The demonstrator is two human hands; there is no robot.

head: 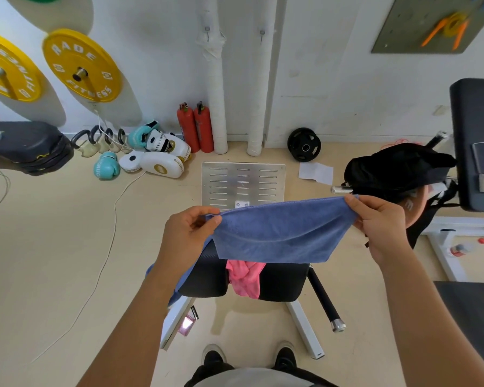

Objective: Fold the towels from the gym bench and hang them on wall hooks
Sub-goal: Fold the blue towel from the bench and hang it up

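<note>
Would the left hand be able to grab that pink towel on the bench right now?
Probably not yet: the left hand is pinching a corner of the blue towel, which hangs over the crumpled pink towel on the black bench. It lies close below, though.

Held towel (280, 233): plain blue.
Bench towel (245, 275): pink.
Bench pad (280, 283): black.
Weight plates (81, 65): yellow, white lettering.
Extinguishers (196, 127): red.
Boxing gloves (106, 164): turquoise.
Focus pads (162, 166): white, gold marks.
Bag (394, 169): black.
Floor (53, 247): beige.
</note>
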